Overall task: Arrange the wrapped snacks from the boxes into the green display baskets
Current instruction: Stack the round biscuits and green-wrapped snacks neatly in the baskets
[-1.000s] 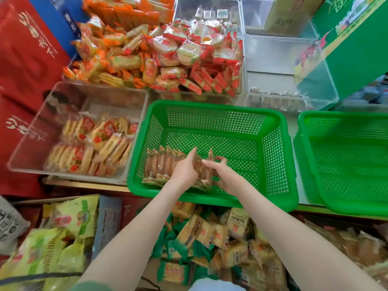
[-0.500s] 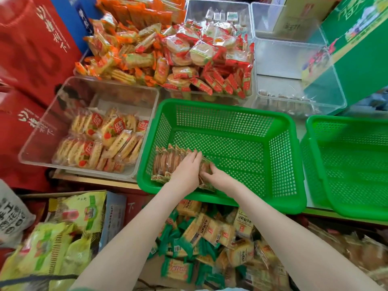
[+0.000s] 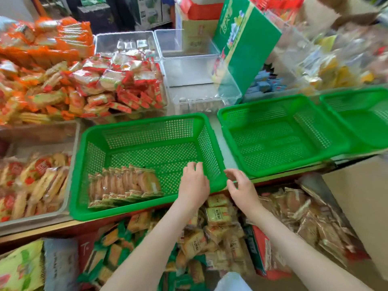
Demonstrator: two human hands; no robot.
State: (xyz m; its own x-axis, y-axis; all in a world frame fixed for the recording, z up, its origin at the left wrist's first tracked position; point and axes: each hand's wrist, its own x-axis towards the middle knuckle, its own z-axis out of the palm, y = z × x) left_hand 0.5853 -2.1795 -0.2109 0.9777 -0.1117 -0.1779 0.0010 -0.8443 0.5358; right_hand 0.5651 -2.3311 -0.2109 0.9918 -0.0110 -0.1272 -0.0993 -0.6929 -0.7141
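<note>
Your left grip (image 3: 194, 183) is empty, its fingers loose and spread over the near right corner of the first green basket (image 3: 92, 156). Your right grip (image 3: 241, 187) is empty too, fingers half curled and thumb apart, just outside that same corner. On the counter (image 3: 219, 148), the second green basket (image 3: 294, 163) stands beside the first on the right and holds nothing. The heap of loose wrapped snacks (image 3: 216, 234) lies under the counter edge, directly below both grips and toward you, so I judge the coming reach goes down and back, not sideways. In the first basket, the row of wrapped snacks (image 3: 123, 185) stands on edge along the near wall. Its long axis runs left to right, and its free end faces right, toward your left grip, which is the nearer one. New packets should probably join there, upright, faces parallel to the last packet (image 3: 150, 182).
</note>
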